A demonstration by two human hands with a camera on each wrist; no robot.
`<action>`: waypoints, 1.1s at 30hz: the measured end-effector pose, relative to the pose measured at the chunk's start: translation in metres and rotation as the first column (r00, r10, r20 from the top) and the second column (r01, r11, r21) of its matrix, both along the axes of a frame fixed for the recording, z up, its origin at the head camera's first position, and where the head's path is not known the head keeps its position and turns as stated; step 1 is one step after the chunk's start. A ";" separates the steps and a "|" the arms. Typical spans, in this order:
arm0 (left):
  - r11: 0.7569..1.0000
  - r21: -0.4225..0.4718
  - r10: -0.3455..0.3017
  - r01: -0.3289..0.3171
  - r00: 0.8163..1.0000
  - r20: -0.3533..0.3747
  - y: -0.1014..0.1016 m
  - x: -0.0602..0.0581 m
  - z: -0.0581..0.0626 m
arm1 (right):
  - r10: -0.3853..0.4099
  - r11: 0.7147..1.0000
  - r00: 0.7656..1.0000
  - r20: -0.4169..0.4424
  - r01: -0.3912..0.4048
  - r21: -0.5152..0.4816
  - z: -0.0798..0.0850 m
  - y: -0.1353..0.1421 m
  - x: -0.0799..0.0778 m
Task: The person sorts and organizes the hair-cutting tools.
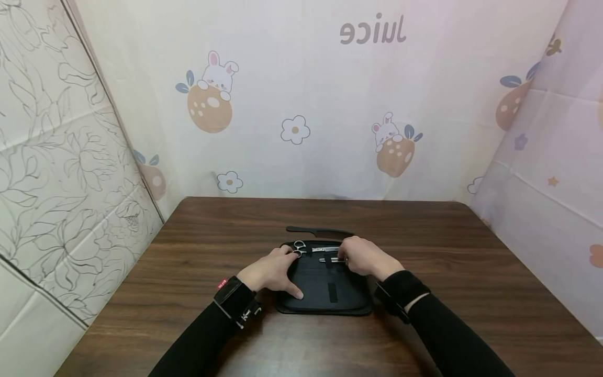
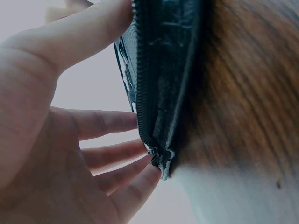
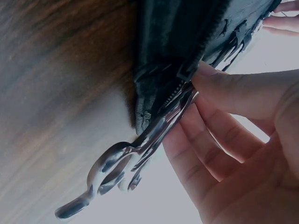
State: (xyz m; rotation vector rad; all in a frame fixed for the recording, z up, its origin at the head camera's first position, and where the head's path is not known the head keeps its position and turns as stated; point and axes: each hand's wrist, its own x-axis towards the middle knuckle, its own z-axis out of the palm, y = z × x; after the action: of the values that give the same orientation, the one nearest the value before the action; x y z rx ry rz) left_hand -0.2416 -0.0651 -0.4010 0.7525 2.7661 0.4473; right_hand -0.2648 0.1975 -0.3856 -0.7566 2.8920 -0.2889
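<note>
A black zip case (image 1: 311,280) lies on the table between both hands. Silver scissors (image 1: 325,250) lie across its upper part, held by a black loop, with finger rings toward the left. Another pair of metal scissors (image 3: 112,168) is in my right hand (image 1: 369,256), pinched between thumb and fingers. The tip end of this pair passes under a small black strap (image 1: 328,260), and its rings stick out past the case's edge in the right wrist view. My left hand (image 1: 273,272) rests on the case's left edge, thumb (image 2: 88,35) on top, fingers extended along the zipper side.
Just beyond the case lies a black comb (image 1: 320,231). A further black strap (image 1: 332,292) sits lower on the case. The brown wooden table (image 1: 212,220) ends at a printed cloth backdrop (image 1: 301,84), with more cloth at both sides.
</note>
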 end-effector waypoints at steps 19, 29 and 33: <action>1.000 0.012 0.009 -0.009 1.000 0.011 0.000 0.000 -0.001 | 0.000 1.000 1.000 -0.009 0.000 0.025 -0.002 -0.006 -0.004; 1.000 0.012 0.004 -0.004 1.000 0.003 0.000 0.000 -0.001 | 0.014 0.999 1.000 -0.016 -0.014 0.030 -0.002 -0.009 -0.003; 1.000 0.006 0.003 -0.003 1.000 0.002 0.000 0.000 0.000 | 0.015 0.999 1.000 -0.018 -0.014 0.039 -0.003 -0.010 -0.003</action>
State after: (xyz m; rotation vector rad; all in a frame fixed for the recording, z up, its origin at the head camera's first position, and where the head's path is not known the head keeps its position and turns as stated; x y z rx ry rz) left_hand -0.2412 -0.0651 -0.4012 0.7490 2.7653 0.4574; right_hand -0.2675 0.1871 -0.3890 -0.7780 2.8991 -0.2249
